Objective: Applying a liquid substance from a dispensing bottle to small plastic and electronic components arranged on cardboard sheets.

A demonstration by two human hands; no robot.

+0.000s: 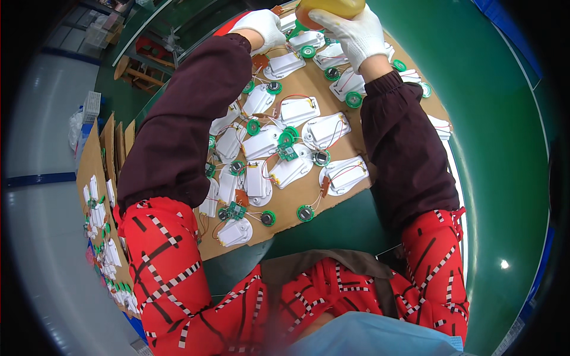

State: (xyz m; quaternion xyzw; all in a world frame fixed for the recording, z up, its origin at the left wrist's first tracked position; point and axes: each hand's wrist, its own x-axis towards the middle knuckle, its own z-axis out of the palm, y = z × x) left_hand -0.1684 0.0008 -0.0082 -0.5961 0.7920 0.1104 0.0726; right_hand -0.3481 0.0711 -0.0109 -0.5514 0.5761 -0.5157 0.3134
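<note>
Yellow-brown object [323, 7] in hands cut off by top edge, kind unclear

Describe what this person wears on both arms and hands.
Both hands wear white knitted gloves: left hand, right hand. Dark maroon oversleeves with gathered cuffs cover both forearms. Above them, the red sleeves carry black lines and black-and-white checked stripes.

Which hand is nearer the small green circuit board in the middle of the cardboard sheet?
Left, narrowly. The left hand and right hand are both far beyond the circuit board, up at the yellowish object.
</note>
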